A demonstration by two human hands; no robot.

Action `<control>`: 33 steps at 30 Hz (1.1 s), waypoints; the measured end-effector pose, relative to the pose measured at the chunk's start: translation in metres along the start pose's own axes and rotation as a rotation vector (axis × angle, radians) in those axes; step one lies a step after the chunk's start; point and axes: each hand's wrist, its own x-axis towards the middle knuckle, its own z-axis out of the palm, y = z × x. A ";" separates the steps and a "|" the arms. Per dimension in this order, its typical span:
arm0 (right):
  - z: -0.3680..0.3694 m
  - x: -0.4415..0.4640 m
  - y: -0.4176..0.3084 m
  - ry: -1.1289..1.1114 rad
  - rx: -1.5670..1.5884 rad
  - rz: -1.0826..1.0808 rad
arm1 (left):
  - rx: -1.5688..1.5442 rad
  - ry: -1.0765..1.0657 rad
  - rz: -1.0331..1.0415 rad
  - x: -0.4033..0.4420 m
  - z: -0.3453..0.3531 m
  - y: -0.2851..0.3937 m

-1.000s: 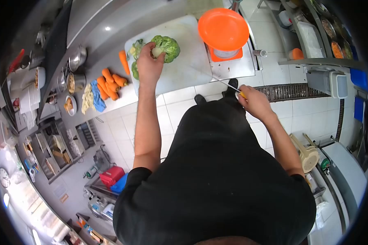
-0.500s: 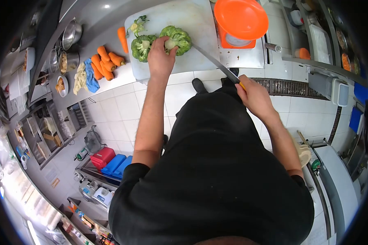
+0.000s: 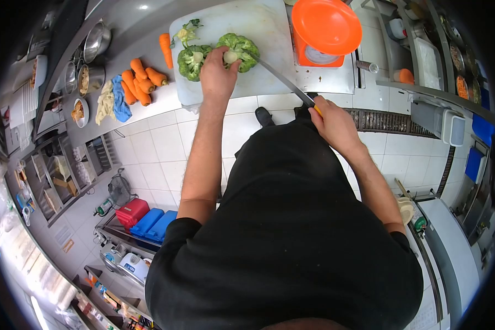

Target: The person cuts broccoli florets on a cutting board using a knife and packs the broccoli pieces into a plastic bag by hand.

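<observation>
On the white cutting board [image 3: 272,25] lies a broccoli head [image 3: 242,45], its pale cut stem turned toward me. My left hand [image 3: 219,74] grips its left side with bent fingers and thumb. Another broccoli piece [image 3: 190,65] sits just left of those fingers, and a small leafy stem scrap [image 3: 187,33] lies behind it. In my right hand [image 3: 335,124] is the yellow handle of a long kitchen knife [image 3: 283,78]. The blade slants up and left across the board, its tip at the broccoli's right side by the stem; whether it has entered I cannot tell.
An orange kitchen scale [image 3: 325,25] stands right of the board. Left of it are a single carrot [image 3: 165,50], several piled carrots [image 3: 138,82], blue and cream cloths [image 3: 121,99] and metal bowls [image 3: 97,43]. A shelf rack [image 3: 423,44] rises at the far right.
My right hand has shifted slightly left and up, bringing the knife tip closer to the broccoli's stem. The broccoli has turned a little in my left hand, showing more of the cut stem end.
</observation>
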 end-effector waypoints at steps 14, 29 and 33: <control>-0.008 0.015 -0.014 -0.097 -0.094 0.011 | 0.026 -0.020 0.039 -0.002 0.002 0.006; -0.032 0.005 -0.017 -0.057 -0.200 0.019 | 0.101 -0.027 0.083 0.015 -0.014 0.007; -0.029 0.001 -0.012 -0.036 -0.132 0.010 | 0.081 -0.081 0.025 0.018 -0.020 0.005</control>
